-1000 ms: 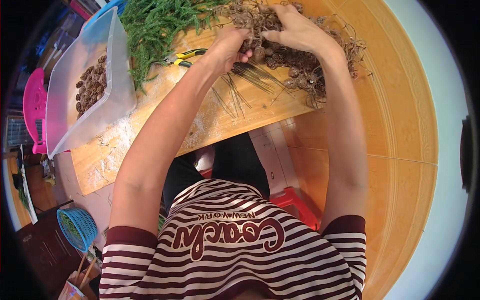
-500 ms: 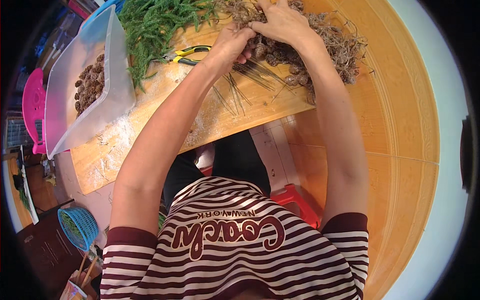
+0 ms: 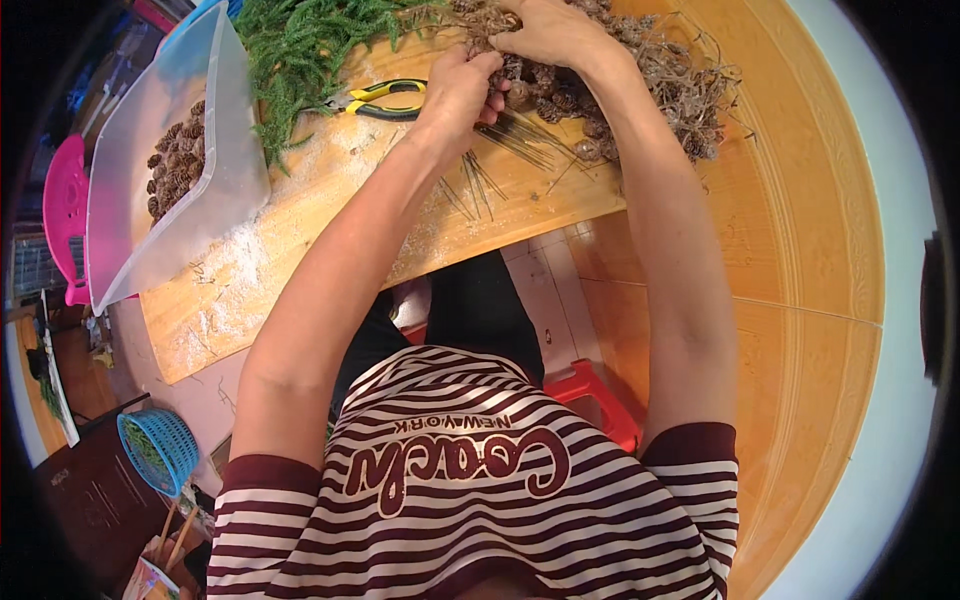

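Observation:
My left hand (image 3: 462,92) is closed at the near left edge of a brown heap of pine cones (image 3: 562,100). Its curled fingers press around a dark pine cone (image 3: 511,68), partly hidden by the hand. Just right of it, my right hand (image 3: 553,36) reaches over the heap with thumb and forefinger apart; its other fingers are mostly hidden. Thin dark wire-like stems (image 3: 520,138) fan out on the wooden table (image 3: 300,245) below my left hand. Yellow-and-black pliers (image 3: 388,100) lie with spread handles just left of that hand.
Green artificial-looking sprigs (image 3: 300,60) spread at the back left. A clear plastic bin (image 3: 235,165) holding more pine cones (image 3: 178,165) stands at the left. Dry brown stems (image 3: 690,90) tangle at the right. A red stool (image 3: 590,395) and blue basket (image 3: 160,450) sit below the table.
My hands have separated slightly, the right shifting a little up and left. A dark pine cone now shows between them. The pliers appear slightly shifted in view.

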The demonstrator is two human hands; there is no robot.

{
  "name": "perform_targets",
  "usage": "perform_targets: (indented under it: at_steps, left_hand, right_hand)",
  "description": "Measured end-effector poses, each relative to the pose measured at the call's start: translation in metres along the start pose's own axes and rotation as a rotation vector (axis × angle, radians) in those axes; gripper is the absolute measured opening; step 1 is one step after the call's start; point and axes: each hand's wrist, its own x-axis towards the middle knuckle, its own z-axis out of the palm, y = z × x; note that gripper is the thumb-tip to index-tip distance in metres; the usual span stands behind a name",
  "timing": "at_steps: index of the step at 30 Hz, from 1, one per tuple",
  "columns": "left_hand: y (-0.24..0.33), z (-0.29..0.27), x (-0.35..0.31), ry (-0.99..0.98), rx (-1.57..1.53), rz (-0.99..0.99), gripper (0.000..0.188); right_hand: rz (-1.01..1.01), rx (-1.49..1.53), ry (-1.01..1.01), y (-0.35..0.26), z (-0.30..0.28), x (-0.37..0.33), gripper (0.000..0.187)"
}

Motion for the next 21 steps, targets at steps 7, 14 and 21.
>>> perform_targets:
  at_steps: [7, 14, 21]
  left_hand:
    - [-0.004, 0.005, -0.005, 0.027, 0.098, 0.086, 0.015]
    - [-0.012, -0.001, -0.003, 0.084, 0.151, 0.145, 0.02]
    - [-0.014, -0.006, 0.001, 0.082, 0.151, 0.099, 0.025]
  right_hand:
    - [-0.187, 0.053, 0.011, 0.015, 0.017, 0.016, 0.052]
    - [-0.131, 0.113, -0.195, 0.001, -0.007, 0.0, 0.053]
    - [-0.28, 0.243, 0.256, 0.006, 0.029, -0.02, 0.053]
